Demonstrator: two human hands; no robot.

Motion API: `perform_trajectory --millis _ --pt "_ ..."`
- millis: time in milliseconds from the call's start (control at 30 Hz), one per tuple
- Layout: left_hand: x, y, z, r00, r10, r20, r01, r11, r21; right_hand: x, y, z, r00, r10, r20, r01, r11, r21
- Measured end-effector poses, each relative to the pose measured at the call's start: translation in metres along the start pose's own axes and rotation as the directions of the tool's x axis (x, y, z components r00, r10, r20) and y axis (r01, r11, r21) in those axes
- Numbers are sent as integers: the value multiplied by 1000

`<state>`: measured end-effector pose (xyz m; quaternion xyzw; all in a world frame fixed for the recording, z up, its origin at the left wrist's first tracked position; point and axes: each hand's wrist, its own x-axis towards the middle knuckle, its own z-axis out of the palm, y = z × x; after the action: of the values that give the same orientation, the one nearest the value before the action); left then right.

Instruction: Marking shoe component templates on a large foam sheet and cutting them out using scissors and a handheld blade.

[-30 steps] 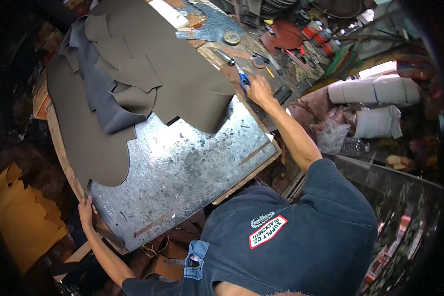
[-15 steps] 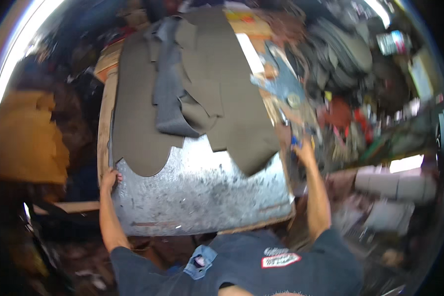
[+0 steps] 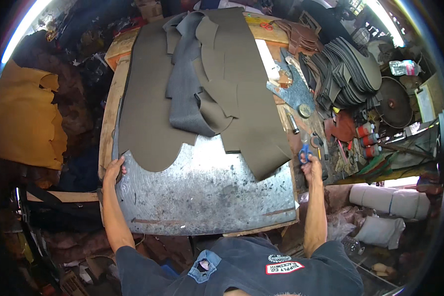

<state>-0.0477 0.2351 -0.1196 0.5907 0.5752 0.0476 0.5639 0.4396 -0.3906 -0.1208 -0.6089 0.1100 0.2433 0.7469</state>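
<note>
My left hand (image 3: 113, 170) grips the left edge of a scuffed grey metal sheet (image 3: 207, 192) that covers a wooden bench. My right hand (image 3: 312, 168) is at the sheet's right edge, its fingers around the blue handles of a pair of scissors (image 3: 305, 154). A large olive-brown sheet of leather-like material (image 3: 153, 108) with scalloped cut-outs lies over the far half of the metal sheet. Dark grey offcuts (image 3: 185, 89) are draped on top of it.
To the right are a stack of dark sole-shaped pieces (image 3: 348, 74), a round metal disc (image 3: 394, 102), small red-capped containers (image 3: 365, 135) and scattered tools. A yellow hide (image 3: 22, 121) lies at left. White rolls (image 3: 392, 201) lie at lower right.
The view has swung so the bench now sits square in front of me. My left hand stays on the sheet's left edge; my right hand stays at the right edge by the scissors.
</note>
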Motion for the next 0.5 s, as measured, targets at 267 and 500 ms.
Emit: perform_trajectory --millis 267,500 --pt "-5 -27 -27 979 66 193 -21 974 -226 -176 -34 126 810 -577 102 585 808 -70" --pt "-11 -16 -20 973 108 204 -39 948 -317 -260 53 277 886 -18 464 -42 992 118"
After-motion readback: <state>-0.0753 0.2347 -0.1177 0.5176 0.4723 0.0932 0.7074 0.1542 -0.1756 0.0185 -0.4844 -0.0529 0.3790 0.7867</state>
